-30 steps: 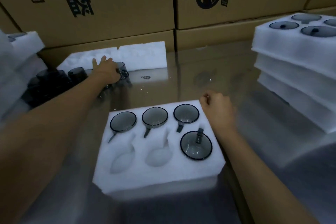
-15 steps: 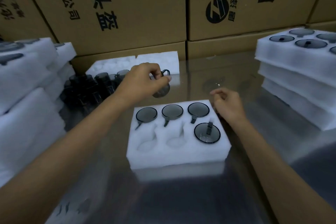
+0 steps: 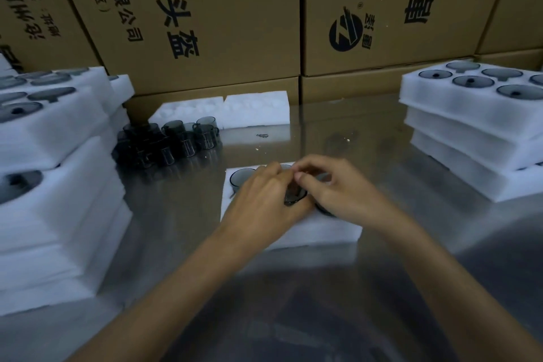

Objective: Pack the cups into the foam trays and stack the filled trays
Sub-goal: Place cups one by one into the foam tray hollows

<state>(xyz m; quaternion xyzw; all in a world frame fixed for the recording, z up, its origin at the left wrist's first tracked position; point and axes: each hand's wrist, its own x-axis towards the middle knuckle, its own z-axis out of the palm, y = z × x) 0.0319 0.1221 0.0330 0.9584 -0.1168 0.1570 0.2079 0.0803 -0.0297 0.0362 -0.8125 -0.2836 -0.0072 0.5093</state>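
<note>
Now both hands have come together over the foam tray (image 3: 323, 229) in the middle of the frame. A moment ago the left hand (image 3: 264, 200) was up by the pile of loose cups (image 3: 176, 141) at the left, lifting one out. That cup (image 3: 294, 196) has since been carried over and sits low between the two hands, right over the near row of the tray. The left hand curls round its side. The right hand (image 3: 332, 188), which was waiting by the tray's far corner, has moved in and its bent fingers pinch at the cup's top; the cup is mostly hidden, so I think it holds the cup too but cannot be sure.

One packed cup (image 3: 239, 179) peeks out at the tray's far left corner. The rest of the holes are covered by the hands.

So it looks like one more hole is being filled, and the tray is not full yet. More loose cups wait at the left. Filled trays (image 3: 470, 114) sit stacked at the right edge, and another stack (image 3: 58, 185) stands at the left edge.
</note>
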